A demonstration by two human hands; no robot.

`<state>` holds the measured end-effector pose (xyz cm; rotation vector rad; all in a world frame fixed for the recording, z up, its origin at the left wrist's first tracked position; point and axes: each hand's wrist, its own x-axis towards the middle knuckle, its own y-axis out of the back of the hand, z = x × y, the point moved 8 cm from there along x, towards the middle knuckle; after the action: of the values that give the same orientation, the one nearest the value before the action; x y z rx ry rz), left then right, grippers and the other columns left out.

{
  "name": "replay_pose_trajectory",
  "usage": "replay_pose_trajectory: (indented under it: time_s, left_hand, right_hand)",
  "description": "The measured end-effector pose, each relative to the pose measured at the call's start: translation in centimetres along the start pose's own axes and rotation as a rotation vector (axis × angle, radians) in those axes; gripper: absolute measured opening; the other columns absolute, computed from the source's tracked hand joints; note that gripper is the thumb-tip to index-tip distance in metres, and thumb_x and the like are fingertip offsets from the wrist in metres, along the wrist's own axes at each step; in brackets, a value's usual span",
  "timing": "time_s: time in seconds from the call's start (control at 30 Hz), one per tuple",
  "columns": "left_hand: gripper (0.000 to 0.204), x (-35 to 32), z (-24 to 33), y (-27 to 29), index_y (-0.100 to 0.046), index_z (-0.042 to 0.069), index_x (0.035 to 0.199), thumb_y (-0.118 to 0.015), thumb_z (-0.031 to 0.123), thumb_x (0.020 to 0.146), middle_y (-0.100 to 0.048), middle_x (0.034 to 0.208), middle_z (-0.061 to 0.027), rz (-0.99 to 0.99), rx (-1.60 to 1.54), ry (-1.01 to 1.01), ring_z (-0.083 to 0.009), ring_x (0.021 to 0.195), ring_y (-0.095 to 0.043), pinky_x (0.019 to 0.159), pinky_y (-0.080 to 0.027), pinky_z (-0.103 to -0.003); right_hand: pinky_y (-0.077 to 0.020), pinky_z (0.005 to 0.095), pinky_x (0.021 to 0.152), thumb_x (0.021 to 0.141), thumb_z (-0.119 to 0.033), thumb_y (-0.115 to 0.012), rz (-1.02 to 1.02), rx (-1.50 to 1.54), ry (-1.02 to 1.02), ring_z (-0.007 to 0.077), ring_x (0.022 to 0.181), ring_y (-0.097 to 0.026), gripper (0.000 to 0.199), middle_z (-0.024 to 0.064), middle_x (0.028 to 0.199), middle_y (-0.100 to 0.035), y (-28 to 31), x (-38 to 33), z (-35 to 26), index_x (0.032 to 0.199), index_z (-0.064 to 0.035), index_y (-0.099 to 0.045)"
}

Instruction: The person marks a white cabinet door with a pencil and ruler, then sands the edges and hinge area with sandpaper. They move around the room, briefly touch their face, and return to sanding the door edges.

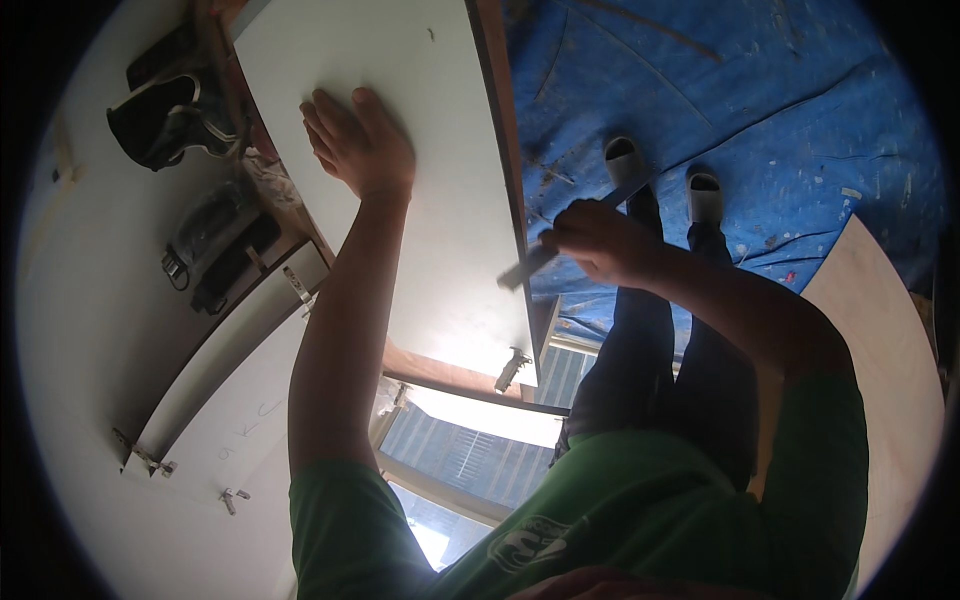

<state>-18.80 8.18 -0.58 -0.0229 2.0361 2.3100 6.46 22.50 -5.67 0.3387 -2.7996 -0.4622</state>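
Note:
My left hand point(357, 145) lies flat, palm down and fingers stretched, on a white-faced board point(445, 190). In my right hand point(605, 242) is a long, flat, dark grey bar that looks like a flat file point(528, 268), with my fingers wrapped round its middle. One end of it rests at or just over the board's right edge; the other end points away toward the floor. Whether it touches the edge is hard to tell. A metal hinge point(513, 370) is fixed at the board's near right corner.
To the left are a dark curved object point(160, 120), a dark case-like item point(238, 262) and a white panel point(225, 350) with metal hinges point(150, 458). A stained blue sheet point(780, 120) covers the floor under my feet. A pale wooden sheet point(870, 370) stands at the right.

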Motion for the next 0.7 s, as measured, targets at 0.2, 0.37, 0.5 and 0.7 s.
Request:
replay_pose_trajectory:
  time_s: [0.2,0.37,0.5,0.7]
  left_hand:
    - [0.081,0.1,0.4,0.1,-0.026,0.002,0.158,-0.030,0.061,0.103,-0.020,0.166,-0.0228,0.016,-0.013,-0.027,-0.0366,0.155,-0.015,0.124,-0.013,-0.056]
    - [0.082,0.1,0.1,-0.1,-0.026,0.001,0.158,-0.029,0.062,0.103,-0.021,0.166,-0.0231,0.023,-0.021,-0.014,-0.0368,0.155,-0.015,0.124,-0.012,-0.056]
    - [0.083,0.3,-0.2,-0.2,-0.025,0.000,0.158,-0.029,0.062,0.103,-0.020,0.166,-0.0234,0.022,-0.006,-0.011,-0.0362,0.156,-0.014,0.125,-0.010,-0.056]
    - [0.082,0.2,0.2,-0.1,-0.021,0.002,0.160,-0.029,0.060,0.103,-0.017,0.168,-0.0223,-0.011,0.031,0.014,-0.0351,0.157,-0.012,0.125,-0.009,-0.057]
  right_hand:
    - [-0.0479,0.0359,0.066,0.095,0.000,-0.065,0.517,0.015,-0.092,0.0246,0.073,-0.058,0.016,0.0099,0.086,-0.060,9.4,8.4,6.9,0.110,-0.0017,-0.066]
    - [-0.0554,0.0383,0.081,0.086,0.003,-0.069,0.276,0.125,-0.066,0.0276,0.091,-0.064,0.036,0.0087,0.093,-0.061,2.2,3.8,3.5,0.119,-0.0076,-0.062]
    - [-0.0529,0.0372,0.080,0.089,-0.001,-0.071,0.018,0.097,-0.090,0.0273,0.090,-0.064,0.022,0.0092,0.093,-0.061,-1.4,-0.4,-0.6,0.109,-0.0069,-0.065]
    - [-0.0526,0.0362,0.075,0.092,-0.020,-0.077,0.310,0.473,-0.518,0.0226,0.086,-0.066,0.026,0.0104,0.096,-0.063,0.8,4.8,3.2,0.104,-0.0022,-0.063]
